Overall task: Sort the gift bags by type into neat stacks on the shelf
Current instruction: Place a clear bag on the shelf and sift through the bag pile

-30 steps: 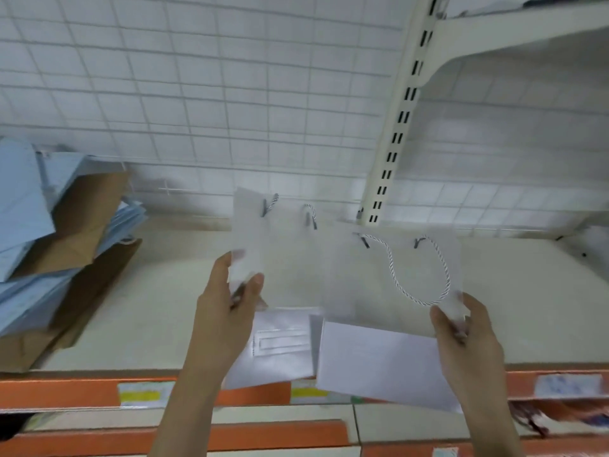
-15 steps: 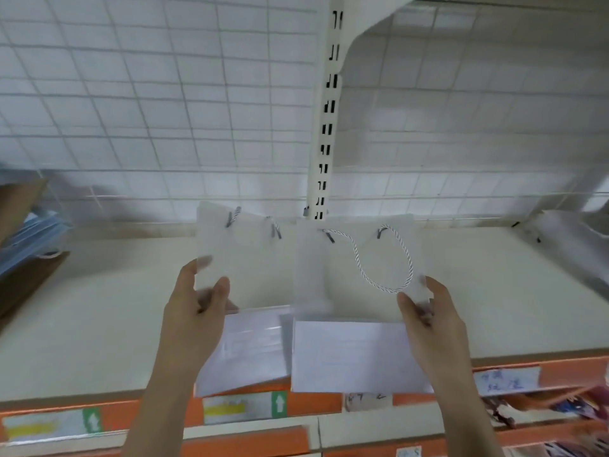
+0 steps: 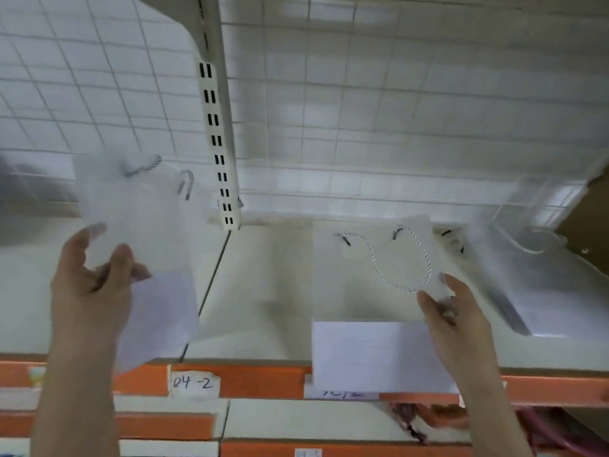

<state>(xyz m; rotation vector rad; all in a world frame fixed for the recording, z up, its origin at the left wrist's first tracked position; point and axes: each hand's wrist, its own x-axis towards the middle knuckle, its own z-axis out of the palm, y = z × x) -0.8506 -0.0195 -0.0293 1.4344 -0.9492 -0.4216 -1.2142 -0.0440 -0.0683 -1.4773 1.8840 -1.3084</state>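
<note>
I hold two flat translucent white gift bags with black-and-white twisted cord handles. My left hand (image 3: pixel 95 275) pinches the narrower bag (image 3: pixel 141 232) at its left edge, raised above the left shelf bay. My right hand (image 3: pixel 458 318) pinches the wider bag (image 3: pixel 369 291) at its right edge, low over the cream shelf (image 3: pixel 263 285); its white base card hangs over the front edge. A stack of similar translucent bags (image 3: pixel 534 285) lies flat at the right of the shelf, close to my right hand.
A slotted white upright (image 3: pixel 216 140) divides the two shelf bays, with a wire grid backing behind. Orange shelf edges (image 3: pixel 257 380) carry paper labels, one reading "04-2". A brown cardboard piece (image 3: pixel 593 212) shows at the far right. Lower shelves lie beneath.
The two bags, earlier held overlapping side by side, are now pulled apart. The right bag has moved right toward the stack there. The view has swung right, losing the blue and brown bags.
</note>
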